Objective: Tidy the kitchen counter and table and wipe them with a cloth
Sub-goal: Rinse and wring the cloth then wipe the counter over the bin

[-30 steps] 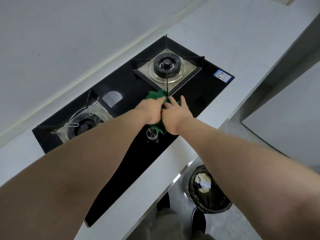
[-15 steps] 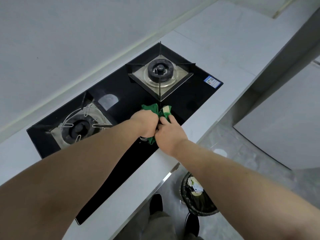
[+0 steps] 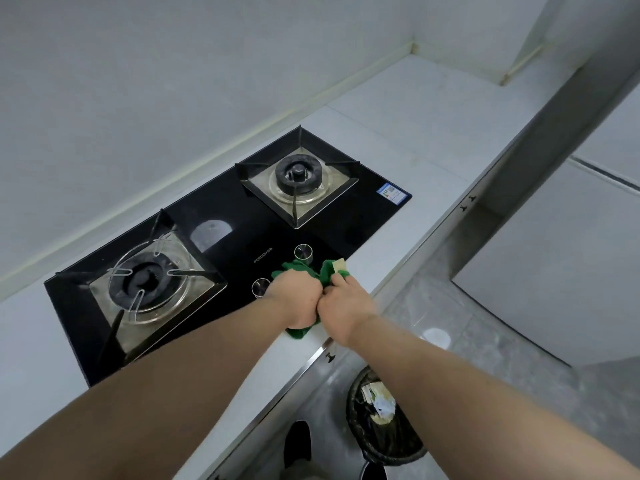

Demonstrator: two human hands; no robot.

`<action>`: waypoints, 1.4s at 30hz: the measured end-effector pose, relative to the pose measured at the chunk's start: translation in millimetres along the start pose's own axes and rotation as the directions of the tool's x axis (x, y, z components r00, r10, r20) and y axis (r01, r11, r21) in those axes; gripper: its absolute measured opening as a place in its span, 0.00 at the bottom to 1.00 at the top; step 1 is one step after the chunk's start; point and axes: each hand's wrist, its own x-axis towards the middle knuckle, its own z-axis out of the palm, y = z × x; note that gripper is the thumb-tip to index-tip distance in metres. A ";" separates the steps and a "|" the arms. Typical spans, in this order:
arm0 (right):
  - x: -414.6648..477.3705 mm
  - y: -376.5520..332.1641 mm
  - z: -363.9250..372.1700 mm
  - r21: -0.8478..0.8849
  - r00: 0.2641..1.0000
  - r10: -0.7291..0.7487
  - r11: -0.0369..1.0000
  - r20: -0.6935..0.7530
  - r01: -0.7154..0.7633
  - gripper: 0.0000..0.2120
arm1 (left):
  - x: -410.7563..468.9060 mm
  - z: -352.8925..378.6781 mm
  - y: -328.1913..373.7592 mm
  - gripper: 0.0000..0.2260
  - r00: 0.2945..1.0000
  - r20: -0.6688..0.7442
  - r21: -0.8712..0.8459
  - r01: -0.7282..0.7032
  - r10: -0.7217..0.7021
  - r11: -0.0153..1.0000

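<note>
The left hand (image 3: 294, 299) is curled into a fist round the middle of a green cloth (image 3: 297, 267). The right hand (image 3: 346, 306), knuckle to knuckle with it, pinches the cloth's other end between fingers and thumb. A tan patch (image 3: 339, 265) on the cloth sticks up just past the right fingertips. More green shows under the left wrist, so the cloth is bunched between the two hands rather than spread flat. My guess is that it is being gathered or refolded to get a usable face before the next wipe.

The hands hover over the front edge of a black glass stove (image 3: 242, 237), where the glass meets the pale bench (image 3: 398, 133). This puts the cloth right above the surface to be cleaned. Two round knobs (image 3: 303, 252) sit just beyond the knuckles, one nearly touching the cloth, so a wipe here would have to go around them. A burner (image 3: 298, 176) with a pot stand lies further back, and another (image 3: 149, 277) is off to the left. On the floor below the bench edge stands a bin (image 3: 381, 410) with scraps in it.
</note>
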 end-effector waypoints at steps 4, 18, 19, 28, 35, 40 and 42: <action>-19.7 23.7 8.8 0.057 1.000 0.009 0.998 -0.013 -0.008 0.09 | 1.1 5.5 30.9 0.05 0.998 -0.032 -0.107 0.044 -0.048 0.993; -0.5 112.2 -33.6 0.441 0.828 0.368 0.882 -0.423 -0.167 0.18 | 39.5 -94.2 30.2 0.17 0.819 -0.375 -0.571 0.166 -0.435 0.804; 8.4 117.2 -41.1 0.460 0.809 0.389 0.872 -0.441 -0.169 0.19 | 45.2 -104.3 23.9 0.17 0.798 -0.411 -0.560 0.159 -0.440 0.813; 79.6 124.8 -29.9 0.508 0.949 0.253 0.852 -0.189 -0.126 0.23 | 93.8 -74.2 -12.8 0.12 0.872 -0.230 -0.365 0.335 -0.433 0.869; 100.4 119.8 13.3 0.419 0.989 0.089 0.898 0.121 -0.132 0.36 | 130.0 -37.2 -6.5 0.37 0.922 0.133 -0.219 0.385 -0.364 0.896; 104.2 136.0 26.2 0.449 0.986 0.151 0.878 0.075 -0.169 0.36 | 148.9 -40.9 2.0 0.33 0.927 0.107 -0.230 0.375 -0.359 0.898; 105.2 148.4 28.5 0.466 0.981 0.184 0.864 0.060 -0.190 0.36 | 162.2 -43.6 4.6 0.32 0.934 0.088 -0.257 0.357 -0.346 0.898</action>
